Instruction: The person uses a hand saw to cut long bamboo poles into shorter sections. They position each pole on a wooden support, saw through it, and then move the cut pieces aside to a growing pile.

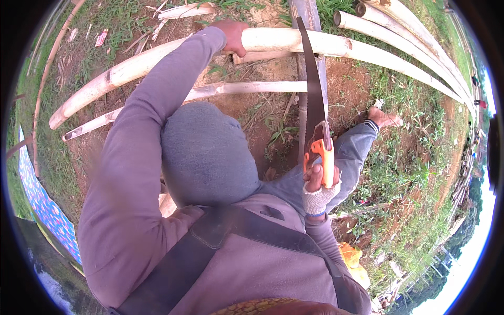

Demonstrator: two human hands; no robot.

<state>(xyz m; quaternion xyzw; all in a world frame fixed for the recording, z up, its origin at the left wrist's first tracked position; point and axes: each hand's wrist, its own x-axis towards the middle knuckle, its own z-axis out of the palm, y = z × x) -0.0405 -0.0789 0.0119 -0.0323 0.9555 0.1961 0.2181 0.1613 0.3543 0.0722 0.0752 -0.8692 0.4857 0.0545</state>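
Note:
A thick pale bamboo pole [268,39] runs across the upper middle, over a grey beam [306,9]. My left hand [232,37] is closed round this pole, left of the beam. My right hand [321,193], in a pale fingerless glove, grips the orange handle of a curved handsaw [314,86]. The dark blade points away from me and crosses the pole just above the beam, its tip past the far side. Whether the teeth have cut in cannot be seen. Nearer to me, a thinner bamboo pole [252,87] ends at the blade.
Several more bamboo poles [399,44] lie together at the far right. Split bamboo pieces [186,10] rest on the ground at the far left. My bent left knee [207,152] and outstretched bare right foot [386,117] flank the work. An orange bag [353,257] lies at the near right.

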